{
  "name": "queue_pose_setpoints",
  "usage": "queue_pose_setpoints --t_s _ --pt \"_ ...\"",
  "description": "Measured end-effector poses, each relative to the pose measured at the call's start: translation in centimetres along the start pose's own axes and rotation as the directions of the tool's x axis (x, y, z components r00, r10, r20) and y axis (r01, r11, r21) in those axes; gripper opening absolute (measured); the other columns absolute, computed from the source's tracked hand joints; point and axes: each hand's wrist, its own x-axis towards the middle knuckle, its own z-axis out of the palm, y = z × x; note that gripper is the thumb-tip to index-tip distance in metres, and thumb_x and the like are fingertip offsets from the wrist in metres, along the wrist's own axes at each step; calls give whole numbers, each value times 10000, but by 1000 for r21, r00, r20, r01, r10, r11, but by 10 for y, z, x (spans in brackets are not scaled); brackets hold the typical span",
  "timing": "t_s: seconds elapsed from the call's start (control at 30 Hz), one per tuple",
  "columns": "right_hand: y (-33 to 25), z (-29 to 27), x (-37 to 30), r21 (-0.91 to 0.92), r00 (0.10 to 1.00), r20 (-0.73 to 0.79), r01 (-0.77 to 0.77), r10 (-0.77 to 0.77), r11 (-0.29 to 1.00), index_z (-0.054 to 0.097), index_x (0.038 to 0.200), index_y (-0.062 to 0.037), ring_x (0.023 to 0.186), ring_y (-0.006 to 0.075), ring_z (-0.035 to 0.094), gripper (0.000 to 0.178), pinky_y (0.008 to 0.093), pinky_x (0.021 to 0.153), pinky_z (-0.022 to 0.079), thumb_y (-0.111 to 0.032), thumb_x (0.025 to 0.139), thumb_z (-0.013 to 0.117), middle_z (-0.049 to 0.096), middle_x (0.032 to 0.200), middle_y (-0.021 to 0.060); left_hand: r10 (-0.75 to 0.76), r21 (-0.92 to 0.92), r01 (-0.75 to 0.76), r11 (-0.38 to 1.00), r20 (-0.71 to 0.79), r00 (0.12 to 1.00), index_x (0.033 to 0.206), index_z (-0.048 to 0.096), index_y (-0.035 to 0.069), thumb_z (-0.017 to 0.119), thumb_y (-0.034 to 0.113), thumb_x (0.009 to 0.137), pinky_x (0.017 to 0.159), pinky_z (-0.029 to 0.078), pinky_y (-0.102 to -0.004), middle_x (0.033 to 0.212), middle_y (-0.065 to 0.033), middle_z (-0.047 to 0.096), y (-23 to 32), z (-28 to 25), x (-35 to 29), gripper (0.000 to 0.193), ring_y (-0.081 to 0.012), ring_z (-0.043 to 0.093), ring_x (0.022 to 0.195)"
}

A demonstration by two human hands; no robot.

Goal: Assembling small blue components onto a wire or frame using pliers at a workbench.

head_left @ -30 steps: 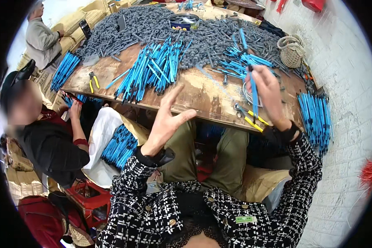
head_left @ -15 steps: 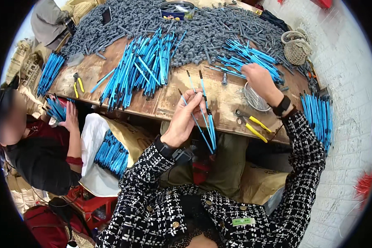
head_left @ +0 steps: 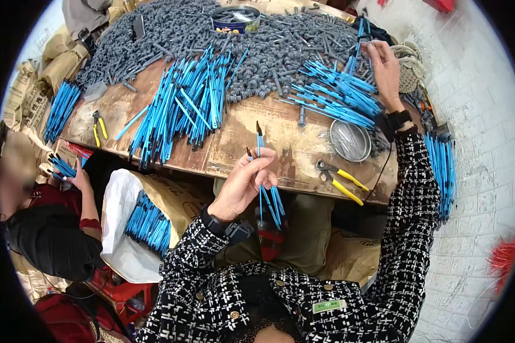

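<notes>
Head view: the left hand [head_left: 243, 184] is grasping a few loose blue strips [head_left: 276, 200] with black tips, fingers curled, over the near table edge; the strips are standing nearly upright, fanning slightly at their lower ends. The right hand [head_left: 385, 67] is pinching an upright blue length [head_left: 358, 50] between thumb and fingers above the far side of the right-hand strip pile [head_left: 343, 94]; exact count cannot be told. A larger strip heap [head_left: 183, 108] is lying left of centre on the wooden table [head_left: 234, 140]. Grey plastic parts [head_left: 154, 43] are covering the far side, with a round tin [head_left: 234, 27] sitting among them. Near right, yellow-handled pliers [head_left: 352, 179] are lying just nearer than a round dish [head_left: 355, 160]. Smaller yellow-handled cutters [head_left: 102, 127] are lying at left. Beyond the near edge, left, an open sack [head_left: 115, 214] is holding more strips; beside it, a co-worker's hand [head_left: 81, 179] is gripping others.
</notes>
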Motion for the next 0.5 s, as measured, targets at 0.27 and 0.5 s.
queue_pose_setpoints --t_s 0.27,0.5 --pt "-65 -14 -21 629 987 -159 91 13 772 499 1128 -40 1015 262 667 165 365 858 544 -176 1032 504 670 1100 162 77 64 -71 995 -111 991 1226 538 57 524 161 1014 728 558 -309 1099 -156 690 2 24 -30 236 -240 703 924" --pt "-135 16 -155 597 744 617 -654 254 465 508 1141 -54 758 166 621 165 308 687 530 -178 1037 473 584 824 61 274 180 -247 952 -148 950 1289 518 16 540 167 1014 819 573 -315 1207 -178 657 21 68 -37 315 -220 688 992"
